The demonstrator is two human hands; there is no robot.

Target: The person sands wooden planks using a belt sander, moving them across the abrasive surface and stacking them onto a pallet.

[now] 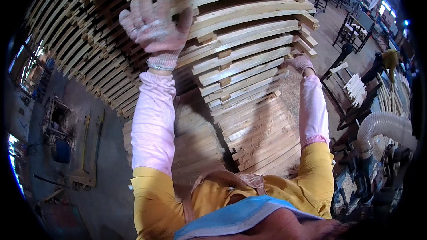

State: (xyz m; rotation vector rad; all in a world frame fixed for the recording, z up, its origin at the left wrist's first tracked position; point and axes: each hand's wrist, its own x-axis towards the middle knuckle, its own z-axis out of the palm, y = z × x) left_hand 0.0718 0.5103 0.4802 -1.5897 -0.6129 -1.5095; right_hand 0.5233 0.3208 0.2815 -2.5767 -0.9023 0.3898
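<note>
My left hand (155, 24), in a pale knitted glove, is raised with its fingers spread. It is at the left ends of a tall stack of wooden strips (249, 11), and nothing shows in its grasp. The strips lie in layers, with short crosswise wood pieces (224, 54) between them. On the other side, my right hand (302, 63), gloved too, has its fingers curled at the right end of a strip in the stack. Its fingertips are partly hidden there. Below both hands are lower rows of closely laid strips (267, 129), sprinkled with sawdust.
Another high stack of strips (75, 40) rises at the left. A yellow-handled pallet jack (84, 173) stands on the floor at lower left. To the right are a ribbed clear hose (382, 126), a bundle of pale sticks (355, 88) and machinery. A dark metal rack (353, 31) stands farther back.
</note>
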